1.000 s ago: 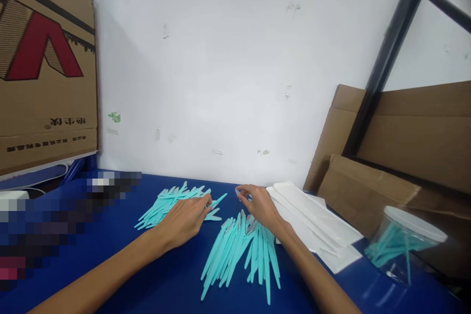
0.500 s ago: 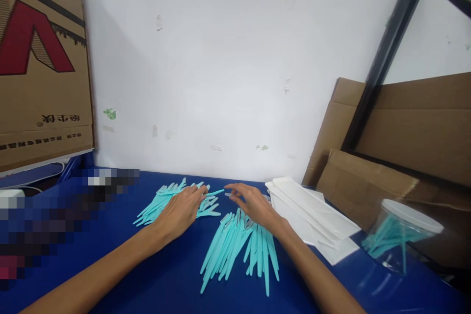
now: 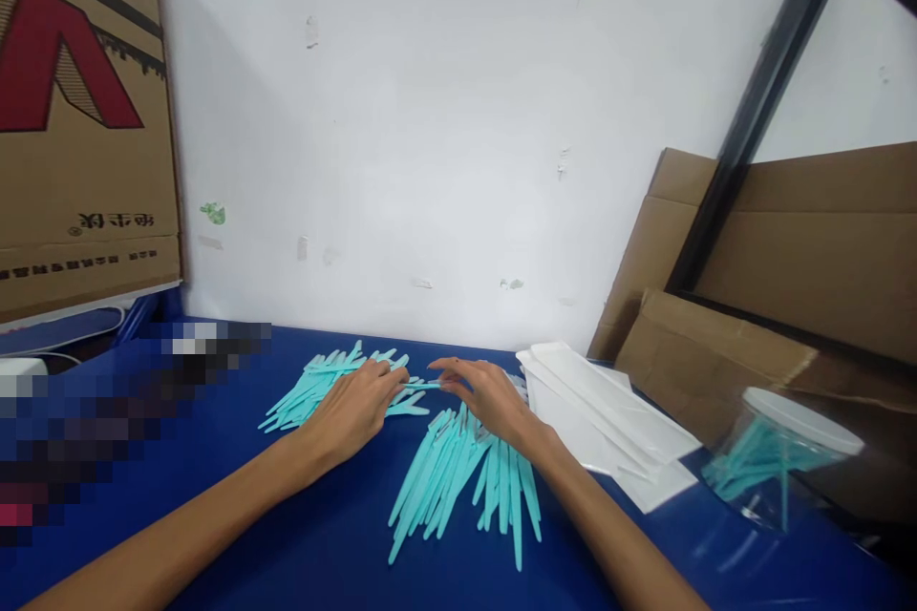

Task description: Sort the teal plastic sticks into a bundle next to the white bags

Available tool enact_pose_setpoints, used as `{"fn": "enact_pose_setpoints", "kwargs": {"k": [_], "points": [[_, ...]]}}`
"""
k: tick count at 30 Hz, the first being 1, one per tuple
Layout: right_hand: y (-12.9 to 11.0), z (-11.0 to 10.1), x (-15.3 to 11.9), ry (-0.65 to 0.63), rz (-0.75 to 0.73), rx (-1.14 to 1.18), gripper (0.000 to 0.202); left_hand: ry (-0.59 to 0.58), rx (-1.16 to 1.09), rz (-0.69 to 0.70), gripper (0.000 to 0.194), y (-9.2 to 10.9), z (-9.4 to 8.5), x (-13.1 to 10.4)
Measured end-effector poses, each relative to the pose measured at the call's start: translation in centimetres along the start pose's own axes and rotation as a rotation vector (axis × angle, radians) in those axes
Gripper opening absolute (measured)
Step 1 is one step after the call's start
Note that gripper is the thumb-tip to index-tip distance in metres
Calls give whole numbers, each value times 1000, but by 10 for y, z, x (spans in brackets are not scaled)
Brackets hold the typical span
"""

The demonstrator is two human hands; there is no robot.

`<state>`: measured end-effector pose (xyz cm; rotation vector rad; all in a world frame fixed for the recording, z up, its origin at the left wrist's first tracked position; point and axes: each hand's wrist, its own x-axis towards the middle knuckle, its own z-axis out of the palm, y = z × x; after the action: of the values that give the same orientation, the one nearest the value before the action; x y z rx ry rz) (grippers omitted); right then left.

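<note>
Between my hands a slim turquoise eyebrow razor [image 3: 424, 386] lies almost level. Its left end is in the closed fingers of my left hand [image 3: 362, 398]. The thumb and fingers of my right hand [image 3: 494, 398] close on its other end, whose tip they hide. Under and behind my left hand is a loose pile of similar razors [image 3: 295, 404]. A second pile of razors [image 3: 434, 477] fans out below my right hand, handles toward me and paler ends partly covered by the hand.
White paper-like sheets or sleeves [image 3: 608, 410] lie right of my hand. Farther right stands a clear tub [image 3: 770, 463] with a white lid and turquoise razors inside. Cardboard [image 3: 745, 382] leans behind it. A large printed carton [image 3: 86, 162] is at left, on the blue table's [image 3: 301, 535] far side.
My right fingertips have come onto the razor's free end, which stuck out uncovered before. The razor has dropped slightly from its upward tilt to nearly level. Both piles look unchanged.
</note>
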<state>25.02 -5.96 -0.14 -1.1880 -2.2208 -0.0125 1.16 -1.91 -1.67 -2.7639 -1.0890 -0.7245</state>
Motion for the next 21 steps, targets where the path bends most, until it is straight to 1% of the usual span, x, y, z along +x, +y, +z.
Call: {"fn": "enact_pose_setpoints", "kwargs": {"k": [4,9,12,15,18,21], "points": [[-1,-4,0,-2,8,-64,32,46,16,-15,31,-2,0,1],[-1,-5,0,17,-9,-59,31,41,25,-14,31,-4,-1,2],[-3,-2,0,26,-28,-59,30,42,-7,7,31,-2,-1,1],[-7,3,0,19,-49,-3,30,34,-35,38,32,1,-2,-1],[-9,9,0,22,-69,60,30,16,-59,66,34,4,-3,-2],[-9,12,0,15,-68,84,30,-14,-64,66,34,4,-2,-2]]}}
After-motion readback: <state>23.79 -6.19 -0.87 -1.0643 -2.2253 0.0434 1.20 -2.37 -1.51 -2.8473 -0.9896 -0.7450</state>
